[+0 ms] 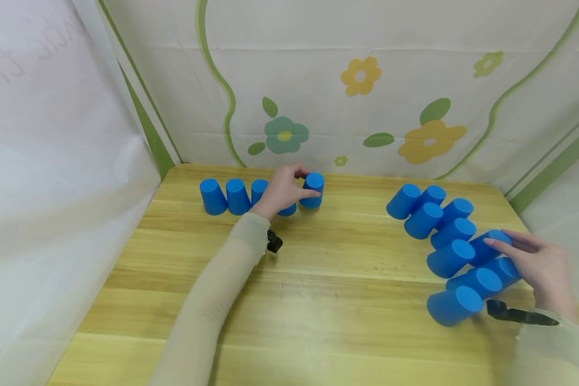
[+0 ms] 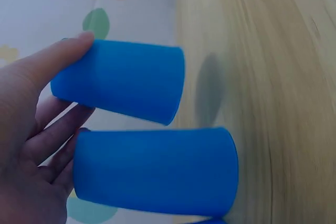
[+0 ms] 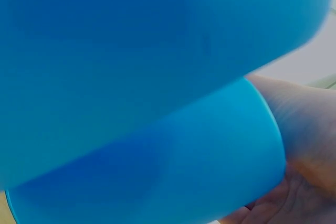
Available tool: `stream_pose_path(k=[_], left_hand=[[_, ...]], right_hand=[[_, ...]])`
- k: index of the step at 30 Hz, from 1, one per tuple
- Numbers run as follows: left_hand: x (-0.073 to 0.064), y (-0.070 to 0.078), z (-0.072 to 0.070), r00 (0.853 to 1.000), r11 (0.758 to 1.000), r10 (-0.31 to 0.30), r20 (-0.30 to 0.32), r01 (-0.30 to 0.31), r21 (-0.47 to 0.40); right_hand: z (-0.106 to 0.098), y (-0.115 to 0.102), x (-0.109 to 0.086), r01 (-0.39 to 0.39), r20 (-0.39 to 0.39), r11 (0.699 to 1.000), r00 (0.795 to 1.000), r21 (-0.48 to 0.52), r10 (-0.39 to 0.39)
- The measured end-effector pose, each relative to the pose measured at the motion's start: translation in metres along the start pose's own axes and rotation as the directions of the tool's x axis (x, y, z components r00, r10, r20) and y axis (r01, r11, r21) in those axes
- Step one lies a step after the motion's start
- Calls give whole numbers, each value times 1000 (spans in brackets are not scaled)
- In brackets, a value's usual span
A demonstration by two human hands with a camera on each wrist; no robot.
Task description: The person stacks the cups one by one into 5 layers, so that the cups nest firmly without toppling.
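My left hand (image 1: 283,190) pinches an upside-down blue cup (image 1: 312,192) by its narrow upper end, thumb on one side and fingers on the other. In the left wrist view, this held cup (image 2: 123,80) has a shadow apart from its rim, so it hangs just off the table. Beside it stands another blue cup (image 2: 157,171), close to my lower fingers. At the right, my right hand (image 1: 542,265) grips a blue cup (image 1: 487,249) within a cluster of upside-down cups. In the right wrist view a near cup (image 3: 131,51) hides much of another cup (image 3: 210,156) by my palm.
To the left, several blue cups (image 1: 213,197) stand in a row near the table's back edge, partly behind my left forearm. Several more, including a front cup (image 1: 453,306), run along the right side of the wooden table (image 1: 328,311). A flowered curtain (image 1: 318,80) hangs behind.
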State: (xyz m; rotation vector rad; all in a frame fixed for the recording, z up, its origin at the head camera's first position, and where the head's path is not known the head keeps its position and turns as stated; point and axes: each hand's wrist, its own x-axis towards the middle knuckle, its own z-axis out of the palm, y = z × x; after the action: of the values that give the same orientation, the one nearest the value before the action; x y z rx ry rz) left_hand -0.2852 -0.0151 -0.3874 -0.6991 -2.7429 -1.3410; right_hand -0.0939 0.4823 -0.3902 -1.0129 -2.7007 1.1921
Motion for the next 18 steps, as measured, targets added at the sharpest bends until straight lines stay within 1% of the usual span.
stream_pose_path(k=[4, 9, 13, 18], left_hand=[[0, -5, 1, 1000, 993, 24, 12, -25, 119], [0, -8, 5, 999, 968, 11, 47, -23, 248], [2, -10, 6, 999, 956, 1, 49, -15, 291], [3, -10, 4, 999, 948, 9, 39, -21, 318]], right_hand=[[0, 1, 0, -1, 3, 1000, 1000, 3, 1], [0, 1, -1, 8, 7, 1000, 1000, -1, -8], [0, 2, 0, 18, 5, 1000, 1000, -13, -18], [-1, 2, 1, 15, 4, 1000, 1000, -10, -15]])
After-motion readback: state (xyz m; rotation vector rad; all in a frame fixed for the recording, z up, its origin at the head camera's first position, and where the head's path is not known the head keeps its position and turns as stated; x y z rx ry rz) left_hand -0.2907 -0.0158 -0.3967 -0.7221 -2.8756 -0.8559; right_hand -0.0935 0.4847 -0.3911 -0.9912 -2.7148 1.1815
